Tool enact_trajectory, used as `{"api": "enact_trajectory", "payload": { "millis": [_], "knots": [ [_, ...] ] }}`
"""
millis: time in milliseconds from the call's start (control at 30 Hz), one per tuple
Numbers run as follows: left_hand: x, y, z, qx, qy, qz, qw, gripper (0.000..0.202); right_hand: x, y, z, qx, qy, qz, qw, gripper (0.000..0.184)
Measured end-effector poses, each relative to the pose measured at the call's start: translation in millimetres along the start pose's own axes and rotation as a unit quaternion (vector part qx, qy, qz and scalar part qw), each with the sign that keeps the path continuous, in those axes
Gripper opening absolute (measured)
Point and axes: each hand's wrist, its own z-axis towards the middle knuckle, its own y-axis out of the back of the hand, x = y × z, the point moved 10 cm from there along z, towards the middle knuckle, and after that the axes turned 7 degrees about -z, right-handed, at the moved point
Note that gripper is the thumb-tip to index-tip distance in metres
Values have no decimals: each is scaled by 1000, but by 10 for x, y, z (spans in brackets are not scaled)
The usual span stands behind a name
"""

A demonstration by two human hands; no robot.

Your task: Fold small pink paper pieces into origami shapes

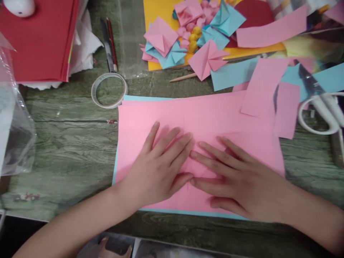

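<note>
A large sheet of pink paper (150,114) lies flat in front of me, with faint crease lines near its middle. Under it, the edges of a light blue sheet (150,97) show along the top, left and bottom. My left hand (158,168) rests palm down on the pink sheet, fingers spread. Close to it, my right hand (236,179) also lies palm down on the paper with its fingers stretched out, the fingertips of both hands nearly meeting at the sheet's middle. Neither hand grips anything.
A tape roll (109,90) sits by the sheet's upper left corner. White-handled scissors (322,111) and pink paper strips (264,87) are at the right. Folded paper pieces (161,36) cluster at the back; red paper (40,43) is stacked upper left, near a pencil (111,44).
</note>
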Motion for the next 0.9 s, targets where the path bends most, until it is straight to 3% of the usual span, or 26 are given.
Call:
{"api": "enact_trajectory", "payload": {
  "millis": [233, 500, 733, 800, 900],
  "knots": [
    [6, -35, -28, 14, 30, -15, 999, 67, 4, 56, -11, -30, 3, -4, 1000, 50],
    [15, -90, -71, 30, 54, -20, 998, 80, -2, 11, -20, -13, -3, 5, 1000, 54],
    [37, -114, -90, 47, 48, -67, 996, 93, -20, 10, -17, -6, -7, 35, 999, 45],
    [45, -107, -88, 63, 46, -89, 993, 89, -22, 11, -11, -3, -8, 33, 999, 47],
    [68, -81, -80, 75, 52, -105, 990, 67, -15, 0, 0, 8, -4, 21, 1000, 53]
  ]
}}
